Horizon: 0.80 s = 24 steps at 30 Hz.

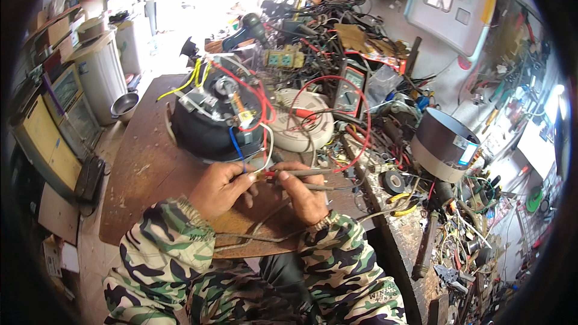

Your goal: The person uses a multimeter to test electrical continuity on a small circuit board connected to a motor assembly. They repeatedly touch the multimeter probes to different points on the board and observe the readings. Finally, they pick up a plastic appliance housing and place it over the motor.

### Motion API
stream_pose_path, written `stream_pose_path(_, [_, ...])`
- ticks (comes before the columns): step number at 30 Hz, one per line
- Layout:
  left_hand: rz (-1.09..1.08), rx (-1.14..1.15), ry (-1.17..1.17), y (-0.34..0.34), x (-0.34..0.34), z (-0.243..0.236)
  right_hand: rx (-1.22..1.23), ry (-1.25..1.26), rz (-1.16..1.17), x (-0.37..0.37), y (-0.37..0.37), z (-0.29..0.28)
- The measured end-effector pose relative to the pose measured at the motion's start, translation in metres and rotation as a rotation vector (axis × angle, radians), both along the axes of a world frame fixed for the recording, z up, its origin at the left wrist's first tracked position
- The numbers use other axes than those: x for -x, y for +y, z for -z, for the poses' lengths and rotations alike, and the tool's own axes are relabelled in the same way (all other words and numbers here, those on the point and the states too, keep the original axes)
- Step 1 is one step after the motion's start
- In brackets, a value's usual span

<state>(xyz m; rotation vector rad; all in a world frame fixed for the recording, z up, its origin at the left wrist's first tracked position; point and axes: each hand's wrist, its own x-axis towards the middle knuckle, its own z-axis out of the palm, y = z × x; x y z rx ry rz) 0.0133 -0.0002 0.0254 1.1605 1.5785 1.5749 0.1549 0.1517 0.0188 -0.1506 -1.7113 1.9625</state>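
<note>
My left hand (223, 190) pinches a small connector at the ends of the white wire (269, 141) and blue wire (236, 144) coming from the black appliance body (200, 132). My right hand (304, 195) is closed on dark probe-like sticks or thick leads (318, 173), beside the connector; their tips are too small to make out. A red lead (367, 121) loops from near a multimeter (347, 90) down toward my right hand. A beige round appliance part (323, 129) lies behind my hands on the wooden table (138, 177), with cables crossing the table below them.
A crowded workbench (409, 235) on the right holds a dark cylindrical band (439, 144), black tape (392, 182), yellow-handled pliers (402, 207) and tangled wires. A heap of parts (337, 6) fills the back. On the left floor stand containers (95, 78) and a metal bowl (123, 103).
</note>
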Motion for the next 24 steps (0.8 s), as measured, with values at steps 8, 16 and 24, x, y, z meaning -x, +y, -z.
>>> stream_pose_path(8, [0.033, -0.022, -0.005, 0.002, 0.0, -0.002, -0.056, -0.021, 0.02, 0.0, 0.005, 0.003])
stream_pose_path(16, [0.061, -0.001, -0.013, 0.004, 0.001, -0.003, -0.101, 0.0, 0.076, 0.0, 0.007, 0.007])
stream_pose_path(24, [0.034, 0.036, -0.005, 0.003, 0.002, -0.004, -0.071, 0.056, 0.097, -0.001, 0.005, 0.004])
